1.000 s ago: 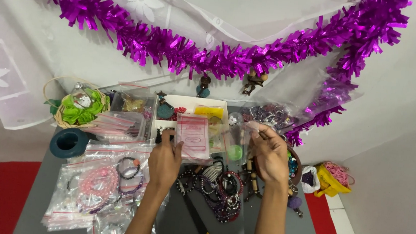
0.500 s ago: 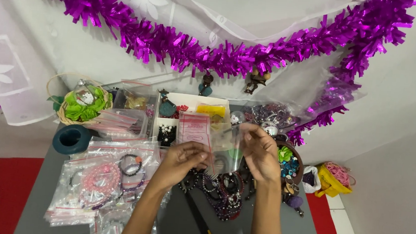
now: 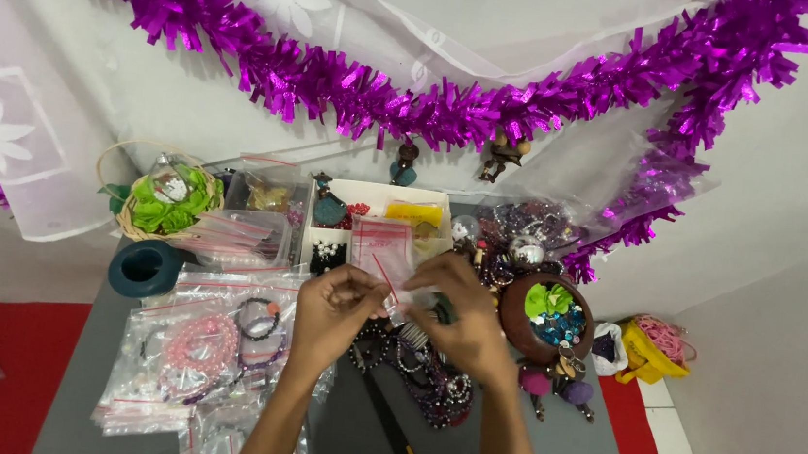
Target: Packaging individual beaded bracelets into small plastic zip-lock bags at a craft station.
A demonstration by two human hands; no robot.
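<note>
Both hands' fingers (image 3: 374, 288) cover much of the small clear zip bag (image 3: 397, 285); its contents are too small to tell. Beneath the fingers, the dark bead necklace heap (image 3: 430, 380) lies partly hidden.

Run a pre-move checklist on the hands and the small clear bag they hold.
1. Left hand grips the small clear bag: ok.
2. Right hand grips the same bag: ok.
3. Bag's red seal strip in view: ok.
4. Bag's contents identified: cannot tell.
5. Bag raised off the dark bead necklaces: cannot tell.
6. Brown bowl apart from the right hand: cannot tell.
</note>
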